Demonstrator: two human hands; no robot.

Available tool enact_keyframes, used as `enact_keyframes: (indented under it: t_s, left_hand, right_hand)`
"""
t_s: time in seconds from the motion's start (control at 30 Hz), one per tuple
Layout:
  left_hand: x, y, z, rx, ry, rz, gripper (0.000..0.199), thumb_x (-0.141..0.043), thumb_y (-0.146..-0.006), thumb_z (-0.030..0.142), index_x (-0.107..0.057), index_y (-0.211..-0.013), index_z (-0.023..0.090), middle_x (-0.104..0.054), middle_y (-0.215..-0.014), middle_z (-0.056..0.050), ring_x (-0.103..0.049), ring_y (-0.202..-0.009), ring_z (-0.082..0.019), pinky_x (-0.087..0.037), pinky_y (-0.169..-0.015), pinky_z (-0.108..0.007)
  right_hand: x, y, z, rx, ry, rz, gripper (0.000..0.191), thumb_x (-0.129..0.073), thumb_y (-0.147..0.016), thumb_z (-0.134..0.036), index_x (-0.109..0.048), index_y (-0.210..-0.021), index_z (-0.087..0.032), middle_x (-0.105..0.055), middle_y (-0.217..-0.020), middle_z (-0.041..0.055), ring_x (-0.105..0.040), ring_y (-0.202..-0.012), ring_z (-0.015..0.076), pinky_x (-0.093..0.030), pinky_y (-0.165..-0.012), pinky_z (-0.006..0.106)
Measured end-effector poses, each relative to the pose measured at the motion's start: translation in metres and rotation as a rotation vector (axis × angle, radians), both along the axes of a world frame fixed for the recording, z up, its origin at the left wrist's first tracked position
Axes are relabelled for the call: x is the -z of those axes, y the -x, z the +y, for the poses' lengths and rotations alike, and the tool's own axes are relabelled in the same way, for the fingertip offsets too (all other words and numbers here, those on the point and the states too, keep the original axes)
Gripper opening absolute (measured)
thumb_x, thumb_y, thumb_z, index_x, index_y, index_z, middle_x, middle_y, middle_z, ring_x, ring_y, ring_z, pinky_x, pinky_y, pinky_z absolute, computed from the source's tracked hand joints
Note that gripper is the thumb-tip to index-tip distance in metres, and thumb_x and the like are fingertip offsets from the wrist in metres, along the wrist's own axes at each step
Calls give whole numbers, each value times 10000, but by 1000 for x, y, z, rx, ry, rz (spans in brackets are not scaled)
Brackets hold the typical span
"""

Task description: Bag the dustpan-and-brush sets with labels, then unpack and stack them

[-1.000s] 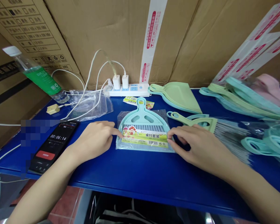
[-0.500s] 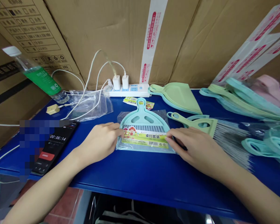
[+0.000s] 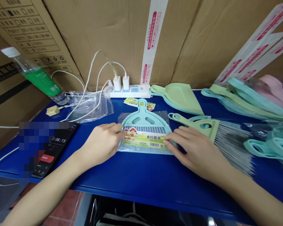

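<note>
**Fig. 1, question:** What makes up your left hand point(image 3: 101, 146)?

**Answer:** A slender, bare hand with tapering fingers.

**Question:** And your right hand point(image 3: 198, 153)?

**Answer:** A matching bare hand, with short, rounded fingernails point(image 3: 166, 142).

**Question:** Your forearms?

**Answer:** Your left forearm point(image 3: 44, 188) and right forearm point(image 3: 252, 197) are smooth, bare and narrow, widening from the wrist.

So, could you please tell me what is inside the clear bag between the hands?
Inside the clear bag, a mint-green dustpan and grey brush bristles show; a yellow-green label card hides the rest of the brush.
</note>
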State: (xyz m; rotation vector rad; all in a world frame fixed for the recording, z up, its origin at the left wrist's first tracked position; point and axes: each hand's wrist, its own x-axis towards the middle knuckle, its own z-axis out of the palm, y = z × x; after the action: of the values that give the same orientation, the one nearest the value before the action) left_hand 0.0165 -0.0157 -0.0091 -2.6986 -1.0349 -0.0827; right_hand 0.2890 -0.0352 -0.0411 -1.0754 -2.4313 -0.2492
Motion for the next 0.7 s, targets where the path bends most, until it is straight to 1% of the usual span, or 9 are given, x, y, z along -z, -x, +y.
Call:
enact_keyframes:
  t_s: [0.17, 0.23, 0.33, 0.43, 0.53, 0.63, 0.7]
  left_hand:
    - [-1, -3, -1, 36, -55, -27, 296, -399, -806, 11, -646, -764, 170, -570, -688, -18, -572, -622, -186, -457, -562, -306]
    - [0, -4, -2, 49, -77, -52, 302, -391, -831, 18, -657, -842, 160, -581, -702, -20, -579, -634, -180, -468, -575, -296]
    - [2, -6, -4, 101, -87, -99, 328, -370, -877, 44, -656, -997, 152, -602, -749, -25, -604, -683, -174, -495, -612, -281]
    - [8, -10, -5, 172, -61, -115, 337, -372, -912, 85, -639, -1104, 159, -603, -789, -30, -621, -740, -175, -524, -661, -283]
    - [14, -13, -6, 211, -32, -91, 360, -396, -926, 115, -605, -1212, 174, -598, -815, -34, -633, -800, -184, -548, -706, -295]
    - [20, -16, -6, 230, -20, -65, 369, -412, -929, 116, -594, -1246, 162, -613, -848, -50, -644, -840, -202, -562, -721, -315]
    - [22, -17, -7, 230, -11, -60, 358, -427, -926, 110, -603, -1235, 149, -628, -867, -61, -650, -853, -214, -568, -724, -329]
  right_hand:
    - [-1, 4, -1, -54, -33, -3, 295, -399, -1005, -211, -637, -839, -157, -563, -680, 41, -512, -667, 190, -397, -635, 314]
    - [-1, 5, -1, -78, -47, -8, 299, -396, -1006, -213, -656, -873, -148, -568, -706, 51, -506, -699, 200, -398, -652, 322]
    - [0, 8, -2, -125, -37, -11, 282, -403, -1007, -207, -673, -985, -132, -625, -809, 71, -518, -795, 218, -400, -709, 337]
    - [2, 10, -3, -165, -36, -30, 302, -387, -1015, -218, -668, -1076, -126, -662, -909, 83, -521, -892, 234, -398, -772, 354]
    - [5, 12, -3, -192, -26, -52, 322, -384, -1016, -238, -654, -1144, -120, -651, -937, 97, -521, -917, 244, -398, -785, 364]
    - [9, 15, -2, -191, 13, -76, 311, -443, -994, -252, -637, -1191, -110, -625, -949, 114, -518, -906, 253, -404, -767, 364]
    - [10, 18, -2, -180, 19, -92, 299, -482, -978, -258, -642, -1177, -103, -617, -960, 122, -514, -905, 259, -407, -766, 363]
